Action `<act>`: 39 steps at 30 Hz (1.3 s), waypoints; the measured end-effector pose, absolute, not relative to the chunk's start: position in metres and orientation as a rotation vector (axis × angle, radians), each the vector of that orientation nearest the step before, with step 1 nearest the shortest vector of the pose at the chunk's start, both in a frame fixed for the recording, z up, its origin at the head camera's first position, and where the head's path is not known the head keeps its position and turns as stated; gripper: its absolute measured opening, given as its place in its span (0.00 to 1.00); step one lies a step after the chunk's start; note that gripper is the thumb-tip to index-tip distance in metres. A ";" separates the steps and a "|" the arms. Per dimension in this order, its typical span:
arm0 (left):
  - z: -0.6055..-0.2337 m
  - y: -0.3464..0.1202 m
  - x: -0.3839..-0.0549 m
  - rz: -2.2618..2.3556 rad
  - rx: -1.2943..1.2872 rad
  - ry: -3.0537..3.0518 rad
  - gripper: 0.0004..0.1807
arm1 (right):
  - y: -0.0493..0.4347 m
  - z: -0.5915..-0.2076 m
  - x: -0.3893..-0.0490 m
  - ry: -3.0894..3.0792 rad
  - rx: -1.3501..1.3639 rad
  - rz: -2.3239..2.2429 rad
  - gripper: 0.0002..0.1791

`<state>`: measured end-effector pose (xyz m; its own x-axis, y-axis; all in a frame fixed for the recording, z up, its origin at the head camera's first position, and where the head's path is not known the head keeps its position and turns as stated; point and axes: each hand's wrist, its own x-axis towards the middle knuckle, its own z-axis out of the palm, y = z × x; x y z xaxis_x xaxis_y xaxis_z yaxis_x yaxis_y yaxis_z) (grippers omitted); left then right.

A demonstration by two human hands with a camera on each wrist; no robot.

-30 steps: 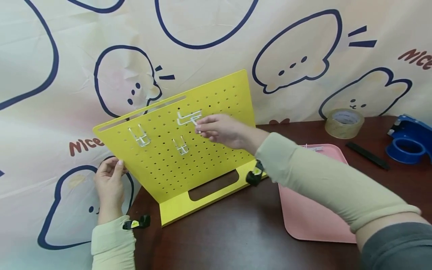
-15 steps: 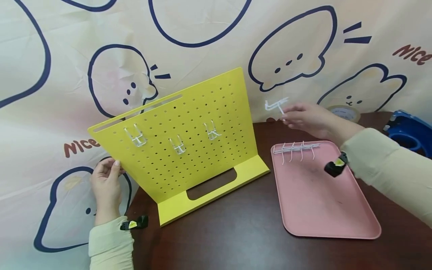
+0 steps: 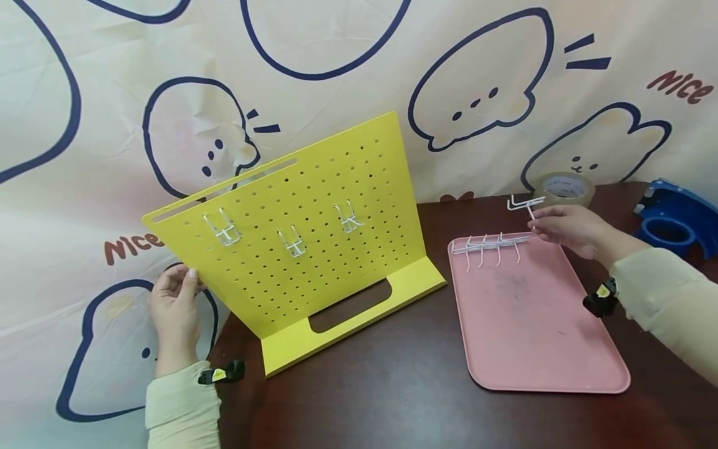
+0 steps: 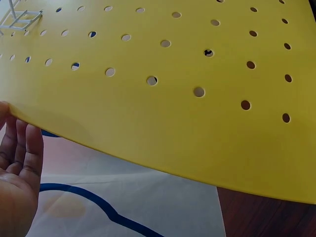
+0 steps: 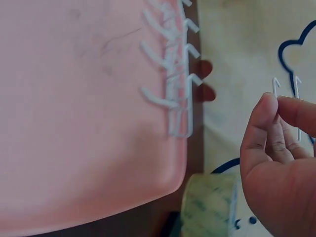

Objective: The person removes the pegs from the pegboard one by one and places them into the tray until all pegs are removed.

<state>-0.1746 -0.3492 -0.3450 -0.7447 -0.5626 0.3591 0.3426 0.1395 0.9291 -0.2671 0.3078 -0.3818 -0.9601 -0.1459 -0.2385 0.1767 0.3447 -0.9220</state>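
A yellow pegboard (image 3: pixel 286 349) stands tilted on the table, bearing a left white hook (image 3: pixel 227 235), a middle white hook (image 3: pixel 294 248) and a right white hook (image 3: pixel 350 222). My left hand (image 3: pixel 176 312) holds the board's left edge between thumb and fingers; the left wrist view shows the fingers (image 4: pixel 33 148) behind that edge. Raised beyond the pink tray (image 3: pixel 538 349), my right hand (image 3: pixel 572 231) pinches another white wire hook (image 3: pixel 524 204) by its prong. Several more white hooks (image 3: pixel 488 245) lie in a row along the tray's far edge.
Behind the right hand stands a roll of clear tape (image 3: pixel 583 194). A blue tape dispenser (image 3: pixel 692 218) sits farther right on the dark wooden table (image 3: pixel 387 399). A printed cloth (image 3: pixel 336 100) hangs along the back.
My right hand has moved from the pegboard rightward to the tray's far side, still pinching the hook. The board's right hook, earlier covered, is now visible. My left hand keeps its hold.
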 end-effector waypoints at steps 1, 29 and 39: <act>-0.345 -0.349 -0.175 -1.685 0.212 -1.741 0.05 | 0.311 -0.386 -0.267 2.337 0.034 -1.646 0.31; -0.346 -0.349 -0.176 -1.686 0.231 -1.752 0.03 | 0.320 -0.434 -0.272 2.323 0.142 -1.552 0.25; -0.345 -0.349 -0.176 -1.692 0.231 -1.751 0.03 | 0.316 -0.436 -0.275 2.413 0.204 -1.451 0.23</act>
